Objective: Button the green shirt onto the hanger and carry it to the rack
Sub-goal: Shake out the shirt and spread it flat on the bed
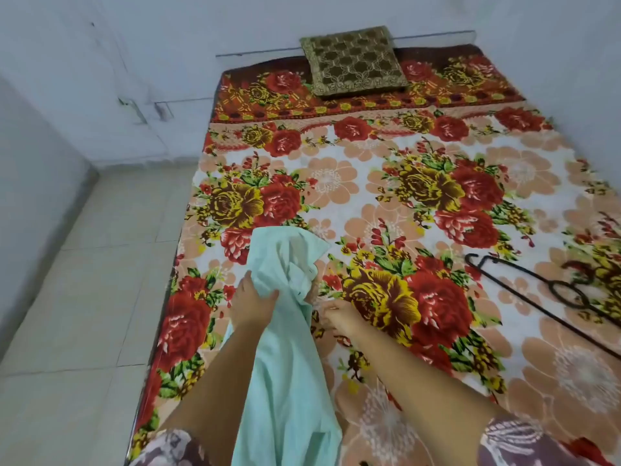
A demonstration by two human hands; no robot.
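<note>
Fingers: those of the left hand point(253, 302) curl round a bunched fold of the green shirt point(285, 381); those of the right hand point(341, 321) are bent just beside the shirt's edge, and I cannot tell whether they pinch any cloth.
Shirt: crumpled in the left hand's grip over the near left part of the floral bedspread point(420, 156), its length trailing back toward the person.
Hanger point(555, 288): black wire, lying flat on the bedspread, well apart to the right, with nothing on it.
Risk: with the cloth bunched, collar and placket are hidden, so the shirt could go on the hanger twisted or with buttons mismatched; a one-handed grip on one fold may let the rest slide toward the tiled floor point(84, 297).
Pose: both forearms reach forward, close together; the left palm faces down on the cloth, the right wrist sits low over the bedspread.
</note>
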